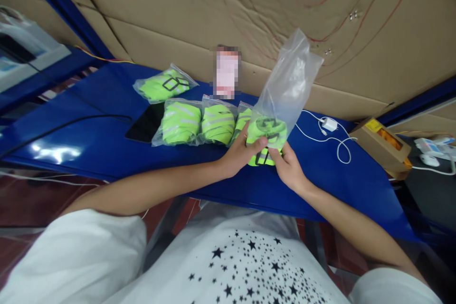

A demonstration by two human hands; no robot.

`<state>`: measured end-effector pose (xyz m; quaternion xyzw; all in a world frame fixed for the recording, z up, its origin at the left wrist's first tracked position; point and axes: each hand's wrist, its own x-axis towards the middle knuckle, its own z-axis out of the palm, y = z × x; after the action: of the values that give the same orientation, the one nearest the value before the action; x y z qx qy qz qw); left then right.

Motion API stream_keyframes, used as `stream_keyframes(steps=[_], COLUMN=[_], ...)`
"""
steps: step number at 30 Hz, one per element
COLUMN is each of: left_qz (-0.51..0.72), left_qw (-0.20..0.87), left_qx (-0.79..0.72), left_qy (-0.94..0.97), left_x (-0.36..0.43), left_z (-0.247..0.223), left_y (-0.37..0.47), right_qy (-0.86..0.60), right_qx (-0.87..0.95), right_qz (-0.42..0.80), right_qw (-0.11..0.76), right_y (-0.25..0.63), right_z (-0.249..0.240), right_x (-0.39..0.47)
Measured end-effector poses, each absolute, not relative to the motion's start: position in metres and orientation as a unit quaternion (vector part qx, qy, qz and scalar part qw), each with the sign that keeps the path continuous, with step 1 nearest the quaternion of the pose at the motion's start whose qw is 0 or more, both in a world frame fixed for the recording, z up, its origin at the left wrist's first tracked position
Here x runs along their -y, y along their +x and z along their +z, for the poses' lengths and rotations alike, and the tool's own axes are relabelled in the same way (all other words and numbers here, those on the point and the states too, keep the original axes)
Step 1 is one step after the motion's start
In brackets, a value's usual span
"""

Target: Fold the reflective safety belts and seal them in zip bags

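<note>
Both hands are in front of me over the blue table. My left hand (242, 153) is closed on the left side of a clear plastic bag (287, 78), its thumb across the front. Inside the bag's lower end sits a rolled neon-green reflective strap (267, 128) with dark parts. My right hand (289, 167) pinches from the right at the bag's lower edge, where neon-green strap with a black buckle shows below. The bag's upper part stands tall and slack above the roll. Some fingers of both hands are hidden behind the bundle.
Left of my hands lie several bagged neon-green rolls (181, 122), one farther back (166, 85). A black tablet-like slab (146, 123) is partly under them. A pixelated phone-shaped item (227, 73) leans on the cardboard wall (171, 19). At right are a white charger (329, 124) with cable and a cardboard box (381, 147).
</note>
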<state>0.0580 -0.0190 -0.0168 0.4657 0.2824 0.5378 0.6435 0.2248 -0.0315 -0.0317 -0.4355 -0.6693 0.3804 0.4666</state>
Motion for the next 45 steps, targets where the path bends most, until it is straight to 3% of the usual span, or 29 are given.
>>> stream_keyframes(steps=[4, 9, 19, 26, 32, 45], left_qz=[0.551, 0.556, 0.495, 0.501, 0.502, 0.498], left_qw=[0.661, 0.597, 0.651, 0.645, 0.675, 0.716], left_qx=[-0.281, -0.308, -0.302, -0.329, -0.302, -0.258], left_qy=[0.424, 0.490, 0.491, 0.474, 0.448, 0.416], left_x=[0.014, 0.011, 0.003, 0.009, 0.009, 0.026], left_z=[-0.009, 0.001, -0.012, -0.009, -0.005, -0.015], left_y=[0.053, 0.046, 0.038, 0.045, 0.044, 0.057], right_qy=[-0.434, -0.445, -0.463, -0.459, -0.389, -0.405], right_qx=[0.673, 0.667, 0.737, 0.618, 0.590, 0.549], right_qz=[0.381, 0.371, 0.323, 0.425, 0.522, 0.555], right_qw=[0.462, 0.468, 0.371, 0.477, 0.478, 0.476], right_y=[0.220, 0.230, 0.246, 0.233, 0.229, 0.240], right_z=[-0.021, -0.020, -0.016, -0.015, -0.008, -0.019], right_x=[0.024, 0.019, 0.022, 0.030, 0.034, 0.017])
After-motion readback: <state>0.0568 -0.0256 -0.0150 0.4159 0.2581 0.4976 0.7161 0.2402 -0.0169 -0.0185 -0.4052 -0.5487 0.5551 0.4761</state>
